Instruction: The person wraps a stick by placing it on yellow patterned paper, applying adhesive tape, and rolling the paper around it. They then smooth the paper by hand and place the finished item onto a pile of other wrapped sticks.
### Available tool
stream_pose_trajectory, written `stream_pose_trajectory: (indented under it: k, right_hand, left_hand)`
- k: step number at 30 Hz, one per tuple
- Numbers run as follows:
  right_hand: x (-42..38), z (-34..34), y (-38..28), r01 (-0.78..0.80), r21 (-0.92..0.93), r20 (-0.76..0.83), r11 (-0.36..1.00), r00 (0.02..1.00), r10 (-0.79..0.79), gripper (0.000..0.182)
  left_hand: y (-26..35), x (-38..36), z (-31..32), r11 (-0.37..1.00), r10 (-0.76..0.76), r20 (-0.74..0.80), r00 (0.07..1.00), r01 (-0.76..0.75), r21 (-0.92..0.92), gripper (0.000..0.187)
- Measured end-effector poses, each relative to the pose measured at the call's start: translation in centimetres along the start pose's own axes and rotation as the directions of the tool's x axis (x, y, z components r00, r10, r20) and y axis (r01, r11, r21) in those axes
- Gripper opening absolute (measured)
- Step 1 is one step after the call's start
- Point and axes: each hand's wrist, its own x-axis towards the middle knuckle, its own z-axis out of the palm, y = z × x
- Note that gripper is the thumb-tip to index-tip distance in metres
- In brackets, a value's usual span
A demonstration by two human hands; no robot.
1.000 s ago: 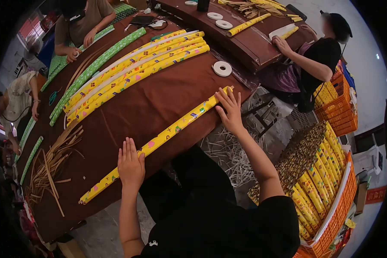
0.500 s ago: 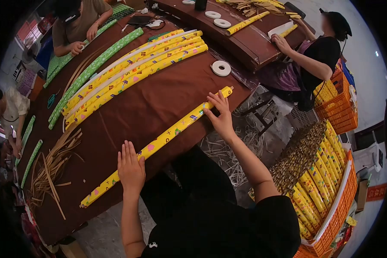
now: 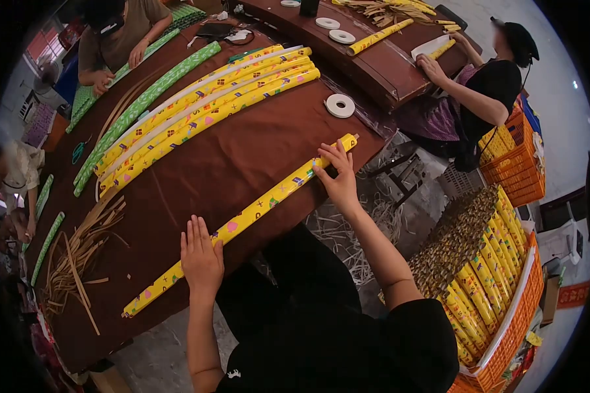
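A long, thin roll of yellow patterned wrapping paper point(image 3: 259, 211) lies slantwise along the near edge of the brown-covered table point(image 3: 196, 157). My left hand point(image 3: 202, 259) rests flat on its lower left part, fingers stretched out and side by side. Near the upper right end, my right hand point(image 3: 339, 178) touches the roll with thumb and fingers spread apart. Both hands press from above rather than wrapping round it. Beyond the right hand lies a roll of white tape point(image 3: 339, 105).
Several yellow rolls point(image 3: 210, 105) and a green roll point(image 3: 144, 118) lie farther back. Brown paper strips point(image 3: 85, 255) are heaped at left, near scissors point(image 3: 78, 152). An orange crate point(image 3: 514, 321) of yellow rolls stands at right. Co-workers point(image 3: 485, 92) handle paper at the tables.
My hands and the yellow roll stay almost in place, with a slight shift of the view. A co-worker's hand at the upper left has slid along the green paper toward the lower left.
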Motion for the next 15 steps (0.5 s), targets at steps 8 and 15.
stream_pose_trajectory:
  k: [8, 15]
  right_hand:
    - [-0.1, -0.3, 0.7, 0.117, -0.015, -0.007, 0.993, 0.993, -0.117, 0.042]
    - [0.0, -0.8, 0.9, 0.132, -0.04, 0.093, 0.99, 0.987, -0.128, 0.047]
  left_hand:
    - [-0.1, 0.0, 0.0, 0.999, -0.029, 0.013, 0.999, 0.03, -0.042, 0.055]
    - [-0.1, -0.1, -0.3, 0.999, -0.033, -0.019, 0.999, 0.032, -0.038, 0.054]
